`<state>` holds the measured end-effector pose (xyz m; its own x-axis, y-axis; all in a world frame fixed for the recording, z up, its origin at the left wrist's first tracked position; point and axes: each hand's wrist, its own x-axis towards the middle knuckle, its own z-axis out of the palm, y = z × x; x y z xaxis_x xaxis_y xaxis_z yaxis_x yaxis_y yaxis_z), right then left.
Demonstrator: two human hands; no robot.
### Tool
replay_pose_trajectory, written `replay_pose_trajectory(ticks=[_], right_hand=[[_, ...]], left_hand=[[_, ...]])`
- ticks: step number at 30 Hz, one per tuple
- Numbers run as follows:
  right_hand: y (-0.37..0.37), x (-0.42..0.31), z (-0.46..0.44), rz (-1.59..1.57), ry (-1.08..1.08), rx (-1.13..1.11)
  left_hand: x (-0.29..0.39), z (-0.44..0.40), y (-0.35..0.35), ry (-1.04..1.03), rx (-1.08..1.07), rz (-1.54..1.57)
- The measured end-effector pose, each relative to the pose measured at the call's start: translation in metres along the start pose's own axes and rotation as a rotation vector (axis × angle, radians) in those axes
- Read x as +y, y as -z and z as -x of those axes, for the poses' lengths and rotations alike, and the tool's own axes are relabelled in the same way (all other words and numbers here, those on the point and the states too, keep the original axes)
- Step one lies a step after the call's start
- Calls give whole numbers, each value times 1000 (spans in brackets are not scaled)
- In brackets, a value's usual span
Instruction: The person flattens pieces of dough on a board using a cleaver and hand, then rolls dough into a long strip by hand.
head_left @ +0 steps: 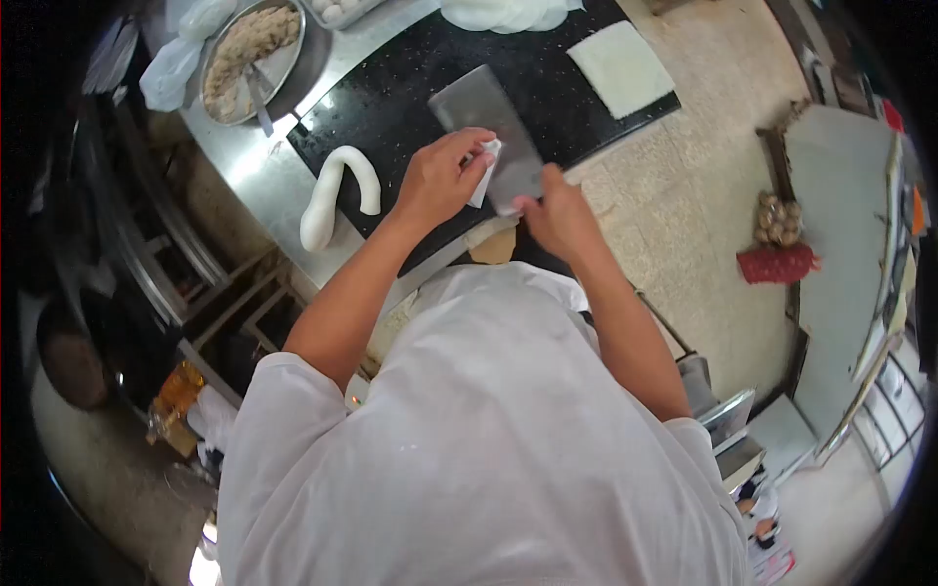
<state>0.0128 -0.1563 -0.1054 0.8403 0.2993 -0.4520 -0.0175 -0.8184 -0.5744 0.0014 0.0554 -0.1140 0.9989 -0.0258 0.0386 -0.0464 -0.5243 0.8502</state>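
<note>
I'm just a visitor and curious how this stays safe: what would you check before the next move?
1. Cleaver gripped by the right hand: ok.
2. Left hand well away from the blade: not ok, fingers right beside it.
3. White piece in the left hand identified: cannot tell.
4. Dough roll fully on the black board: not ok, one end overhangs.
5. Bowl holding filling: ok.

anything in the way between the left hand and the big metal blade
Yes, a thin white piece, pinched in the fingers of the left hand, appears to sit against the near part of the blade. Nothing else visible stands between.
</note>
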Motion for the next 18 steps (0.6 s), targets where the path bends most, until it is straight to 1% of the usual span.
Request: replay_pose_trajectory(ticks=[1,2,3,5,7,9,10,12,13,14,15,16,17,18], right_hand=[[-3,3,1,-17,23,-17],[-8,11,3,-3,91,-97],[-10,18,4,16,155,-174],[-1,36,13,-32,227,-197],[16,56,10,-65,308,-224],[38,81,4,-93,368,-209],[50,91,2,-90,387,-213],[76,104,4,-95,254,-176],[87,109,3,-90,266,-178],[97,113,3,-104,233,-141],[108,116,3,-117,201,-104],[118,119,5,-161,270,-57],[125,121,5,-163,281,-63],[129,122,5,-306,288,11]], left_hand=[[10,8,3,89,-2,25],[15,3,6,154,4,46],[13,-2,7,146,20,17],[9,1,3,262,77,302],[18,-27,7,278,125,297],[25,-69,17,313,265,352],[17,-92,19,317,324,373],[-5,-135,26,316,393,393],[-19,-150,28,370,430,466],[-25,-155,29,426,465,541],[-23,-153,29,425,477,540],[-20,-149,30,496,430,291],[-17,-143,32,565,378,37],[-23,-128,27,304,447,-194]])
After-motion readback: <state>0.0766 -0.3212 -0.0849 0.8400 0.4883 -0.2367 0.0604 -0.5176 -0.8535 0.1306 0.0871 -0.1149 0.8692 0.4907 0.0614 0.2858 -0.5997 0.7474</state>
